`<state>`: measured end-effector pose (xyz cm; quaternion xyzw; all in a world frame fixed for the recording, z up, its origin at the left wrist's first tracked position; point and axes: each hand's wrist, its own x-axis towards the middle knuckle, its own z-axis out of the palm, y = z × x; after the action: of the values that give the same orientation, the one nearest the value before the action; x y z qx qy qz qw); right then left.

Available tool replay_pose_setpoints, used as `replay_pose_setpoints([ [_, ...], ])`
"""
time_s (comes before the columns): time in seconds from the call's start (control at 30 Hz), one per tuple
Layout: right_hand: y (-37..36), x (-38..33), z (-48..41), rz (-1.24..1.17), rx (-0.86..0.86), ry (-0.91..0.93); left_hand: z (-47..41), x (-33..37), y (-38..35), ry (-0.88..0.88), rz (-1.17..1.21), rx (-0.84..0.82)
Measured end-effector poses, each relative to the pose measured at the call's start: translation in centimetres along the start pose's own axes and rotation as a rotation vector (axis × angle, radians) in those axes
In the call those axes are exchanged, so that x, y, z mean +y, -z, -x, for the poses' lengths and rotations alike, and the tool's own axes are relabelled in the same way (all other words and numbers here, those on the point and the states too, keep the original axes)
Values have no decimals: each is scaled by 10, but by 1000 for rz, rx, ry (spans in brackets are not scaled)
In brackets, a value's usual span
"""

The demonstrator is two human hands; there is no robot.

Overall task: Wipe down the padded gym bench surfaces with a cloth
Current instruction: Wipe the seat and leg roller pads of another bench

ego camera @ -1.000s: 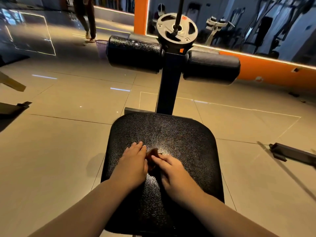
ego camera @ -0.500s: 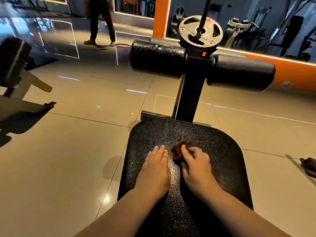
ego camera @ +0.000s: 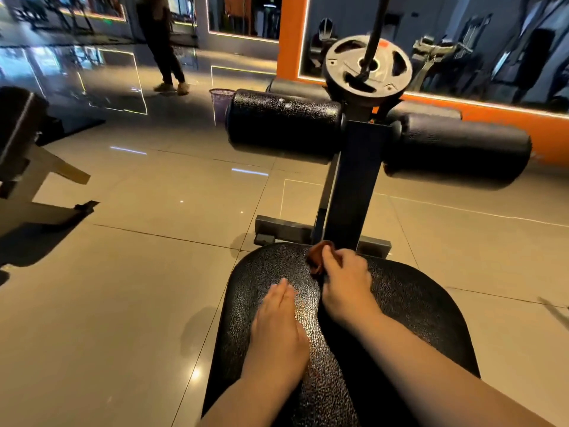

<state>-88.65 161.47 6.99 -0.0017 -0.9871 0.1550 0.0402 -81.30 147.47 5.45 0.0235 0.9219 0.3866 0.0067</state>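
A black padded bench seat [ego camera: 415,306] fills the lower middle of the view. My right hand [ego camera: 346,283] grips a small reddish-brown cloth [ego camera: 317,257] and holds it against the seat's far edge, close to the upright post [ego camera: 354,180]. My left hand [ego camera: 280,322] lies flat on the seat, fingers straight, behind and left of the right hand. Two black roller pads [ego camera: 283,126] stick out on either side of the post, above and beyond the seat.
A weight plate [ego camera: 368,69] on a bar tops the post. Glossy tiled floor [ego camera: 138,272] surrounds the bench. Another bench frame [ego camera: 27,155] stands at the left. A person's legs [ego camera: 163,44] and a purple mesh bin [ego camera: 221,101] are farther back.
My right hand has pushed the cloth forward from the seat's middle to its far edge by the post. My left hand stayed flat on the seat, now behind the right hand.
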Motion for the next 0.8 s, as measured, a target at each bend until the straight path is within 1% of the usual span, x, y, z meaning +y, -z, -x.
replay_pose_setpoints([
  [0.1,-3,13,9,-32,-108,334,-11,-2,3,58,69,56],
  [0.13,-2,24,10,-37,-138,405,-14,-2,4,70,78,77],
  [0.17,-3,36,9,-14,-146,424,-17,-2,4,77,78,92],
  [0.2,-5,46,2,14,-116,407,-21,-2,3,79,78,106],
  [0.27,-6,46,-16,20,-12,301,-30,0,1,88,77,116],
  [0.3,-5,36,-26,18,15,232,-34,1,-1,100,75,116],
  [0.33,-6,23,-35,30,1,196,-38,3,-2,117,67,116],
  [0.4,-10,-4,-46,4,-44,230,-45,5,-4,155,22,146],
  [0.5,-20,-27,-50,-94,-44,353,-52,7,-5,235,-13,188],
  [0.6,-21,-23,-43,-127,-135,480,-54,8,-5,278,-21,212],
  [0.67,-17,-3,-32,-144,-200,553,-51,10,-5,267,-26,213],
  [0.7,-15,11,-28,-123,-216,555,-48,11,-5,252,-36,205],
  [0.73,-14,24,-26,-85,-196,526,-45,14,-5,228,-73,186],
  [0.8,-15,38,-30,-14,-64,409,-42,17,-7,176,-185,129],
])
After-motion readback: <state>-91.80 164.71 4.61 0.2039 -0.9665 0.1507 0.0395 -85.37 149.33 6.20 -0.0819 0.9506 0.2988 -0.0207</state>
